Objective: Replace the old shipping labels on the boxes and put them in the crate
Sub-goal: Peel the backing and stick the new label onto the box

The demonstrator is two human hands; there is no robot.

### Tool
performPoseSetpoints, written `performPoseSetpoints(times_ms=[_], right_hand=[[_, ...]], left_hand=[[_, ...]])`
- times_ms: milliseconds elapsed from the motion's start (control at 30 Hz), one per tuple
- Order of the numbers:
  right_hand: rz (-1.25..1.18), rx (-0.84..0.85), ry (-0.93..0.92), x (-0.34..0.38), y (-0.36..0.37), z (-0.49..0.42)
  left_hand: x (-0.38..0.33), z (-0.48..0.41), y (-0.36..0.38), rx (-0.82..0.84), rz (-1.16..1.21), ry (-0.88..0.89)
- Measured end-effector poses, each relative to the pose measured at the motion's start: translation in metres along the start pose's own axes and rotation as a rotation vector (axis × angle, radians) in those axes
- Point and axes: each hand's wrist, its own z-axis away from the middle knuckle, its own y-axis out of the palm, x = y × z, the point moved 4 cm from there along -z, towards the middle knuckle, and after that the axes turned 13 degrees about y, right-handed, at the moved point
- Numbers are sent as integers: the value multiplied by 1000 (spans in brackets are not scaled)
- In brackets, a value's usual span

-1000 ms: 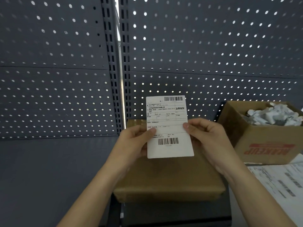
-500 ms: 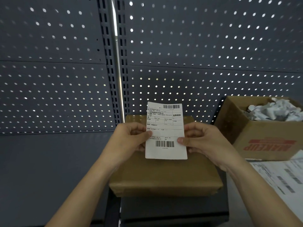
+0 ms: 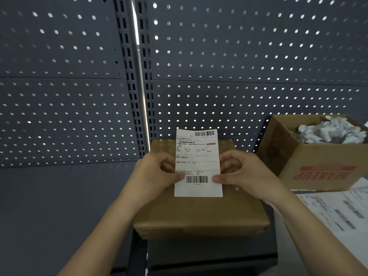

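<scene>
A white shipping label [image 3: 198,162] with two barcodes is held upright over a flat brown cardboard box [image 3: 199,214]. My left hand [image 3: 157,174] pinches the label's left edge near the lower barcode. My right hand [image 3: 243,174] pinches its right edge at the same height. The box lies on a dark shelf, its top bare where it shows; the label and my hands hide part of it.
An open cardboard box [image 3: 318,162] with red lettering stands at the right, filled with crumpled white paper [image 3: 328,131]. Sheets of printed labels [image 3: 342,214] lie at the lower right. A grey perforated panel [image 3: 239,56] closes the back.
The label has come down and tilted back toward the box top. Both hands slid lower along its edges, down to the lower barcode.
</scene>
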Motion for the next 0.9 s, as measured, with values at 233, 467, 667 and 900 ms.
performPoseSetpoints(times_ms=[233, 467, 667, 900], right_hand=[[107, -45, -18, 0, 3, 1], [232, -91, -61, 2, 4, 1], [371, -171, -94, 2, 2, 2], [523, -239, -90, 0, -1, 3]], left_hand=[[1, 1, 1, -15, -119, 11], [2, 1, 3, -22, -173, 15], [2, 2, 3, -17, -224, 22], [-6, 8, -1, -37, -374, 30]])
